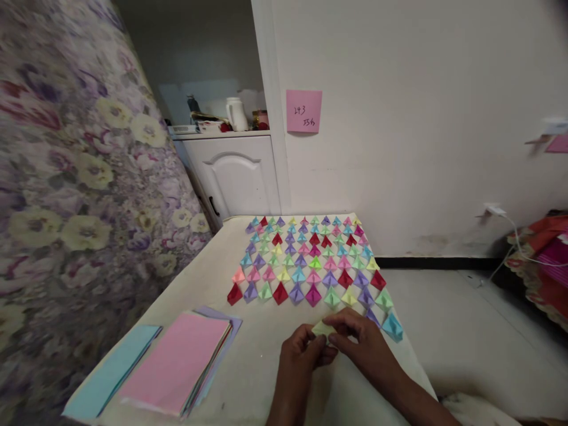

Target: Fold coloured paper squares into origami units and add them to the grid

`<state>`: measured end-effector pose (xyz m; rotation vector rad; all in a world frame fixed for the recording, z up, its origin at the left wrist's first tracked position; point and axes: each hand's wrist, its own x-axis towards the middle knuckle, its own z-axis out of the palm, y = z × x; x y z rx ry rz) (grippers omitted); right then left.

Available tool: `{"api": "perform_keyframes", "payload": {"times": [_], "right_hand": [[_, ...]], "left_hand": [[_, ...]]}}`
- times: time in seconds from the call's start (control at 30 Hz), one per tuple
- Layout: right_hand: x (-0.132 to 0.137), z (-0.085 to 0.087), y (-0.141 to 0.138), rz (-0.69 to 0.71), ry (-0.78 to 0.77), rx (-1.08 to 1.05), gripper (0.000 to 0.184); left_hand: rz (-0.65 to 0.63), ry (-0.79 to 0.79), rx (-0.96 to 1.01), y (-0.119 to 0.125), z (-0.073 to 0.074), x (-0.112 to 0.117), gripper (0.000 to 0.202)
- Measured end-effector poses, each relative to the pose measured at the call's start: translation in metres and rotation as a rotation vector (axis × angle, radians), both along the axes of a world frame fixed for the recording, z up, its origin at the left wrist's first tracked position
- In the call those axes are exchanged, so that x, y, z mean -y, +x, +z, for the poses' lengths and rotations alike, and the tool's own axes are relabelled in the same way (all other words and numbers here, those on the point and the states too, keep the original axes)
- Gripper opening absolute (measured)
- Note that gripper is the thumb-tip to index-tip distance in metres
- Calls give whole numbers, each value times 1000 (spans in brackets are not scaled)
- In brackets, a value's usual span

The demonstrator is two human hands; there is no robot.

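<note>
A small pale yellow-green folded paper (pixel 323 329) is pinched between both hands, just above the table near its front right. My left hand (pixel 302 354) grips its lower left side, thumb on top and fingers curled beneath. My right hand (pixel 355 332) closes on its right edge with thumb and index finger. Beyond the hands lie rows of small folded paper pieces in many colours. The nearest are a light blue piece (pixel 393 327) to the right, a purple piece (pixel 371 316) partly behind my right hand, and a magenta piece (pixel 313 294).
A stack of pink and other coloured paper sheets (pixel 181 361) lies at the table's left, beside blue strips of paper (pixel 118 367). A floral curtain (pixel 89 177) hangs along the left. The cream-covered table (pixel 199 260) meets the wall behind, where a pink note (pixel 304 111) is stuck.
</note>
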<state>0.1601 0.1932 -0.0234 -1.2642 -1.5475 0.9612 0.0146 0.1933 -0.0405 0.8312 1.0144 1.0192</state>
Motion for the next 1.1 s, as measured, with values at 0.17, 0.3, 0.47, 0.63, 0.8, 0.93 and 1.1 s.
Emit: {"api": "perform_keyframes", "payload": {"times": [0.17,0.3,0.47,0.63,0.8,0.93,1.1], "right_hand": [[0,0,-1,4,-32,42,19],[2,-1,-1,-5,-39,76,16],[3,-1,-3,-38,-42,102,13],[4,-2,-4,-50,-77,86,11],[2,-6,-5,-44,-176,-65,10],[1,-13,-6,-57,-232,-245,13],[1,-17,-7,-120,-226,-286,14]], "left_hand": [[0,33,-25,-1,-1,1,16],[8,101,-17,0,0,2,12],[88,119,-16,2,6,4,24],[51,133,-83,2,12,5,19],[52,158,-89,1,9,4,15],[50,151,-70,1,9,3,16],[65,124,-84,2,11,3,16]]}}
